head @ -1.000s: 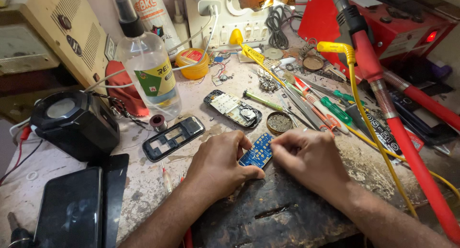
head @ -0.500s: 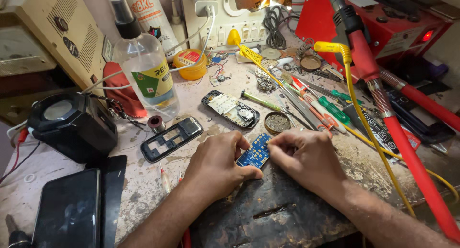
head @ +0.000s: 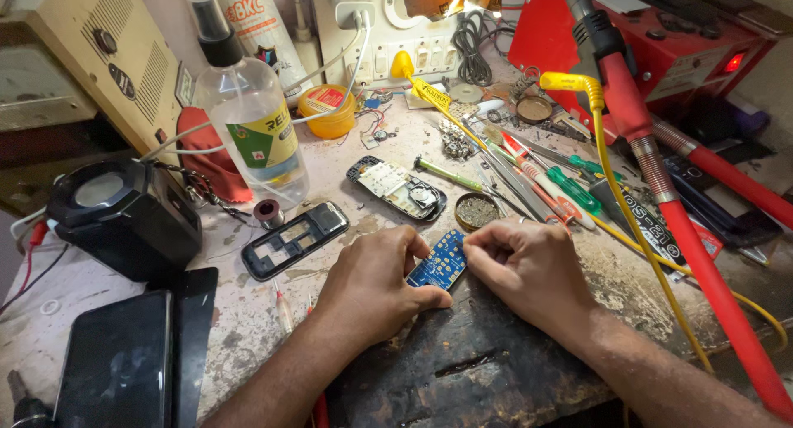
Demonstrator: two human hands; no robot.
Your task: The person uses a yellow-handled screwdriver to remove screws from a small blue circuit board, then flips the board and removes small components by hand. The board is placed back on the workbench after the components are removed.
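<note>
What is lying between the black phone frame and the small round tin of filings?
In the head view, an opened phone body lies between the phone frame and the tin, just beyond the left hand.

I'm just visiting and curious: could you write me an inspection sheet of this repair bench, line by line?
Surface: worn, stained bench top with a dark scorched board at the front.
Job's things: small blue circuit board, held over the dark board.
Clutter: open phone body, empty phone frame, clear spray bottle, screwdrivers, yellow tub, round tin.
Hands: left hand and right hand both pinch the blue board at its edges.
Cables: yellow lead, white cable to the socket strip.
Surroundings: red station with red hose, black magnifier lamp, beige box.
</note>
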